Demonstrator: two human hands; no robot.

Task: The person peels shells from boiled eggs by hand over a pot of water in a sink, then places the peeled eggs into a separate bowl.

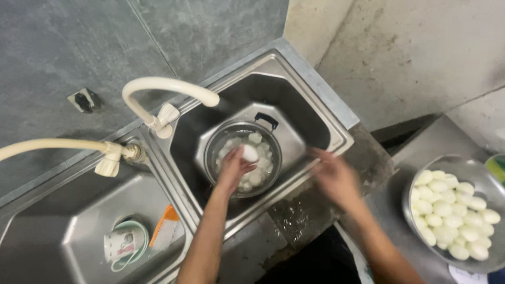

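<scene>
Down in the right-hand sink basin (310,113), a metal pot (243,158) with a black handle sits holding water and a heap of white peeled eggs. Directly over that pot, the left hand (233,167) is closed around one white egg (250,153), gripping it in the fingertips just above the others. Just to the right of the pot, over the sink's front rim, the right hand (335,178) appears motion-blurred; its fingers look loosely spread and it seems to hold nothing, though the blur keeps that from being certain. Behind the pot, a white curved tap (168,92) arches over the basin, its spout ending above the pot's far side. Well to the right of the pot, on the grey counter, a wide metal bowl (473,168) is piled with more peeled eggs (452,215). Left of the pot, in the neighbouring basin, a printed cup (122,245) lies on its side beside an orange-and-white scraper (165,227).
</scene>
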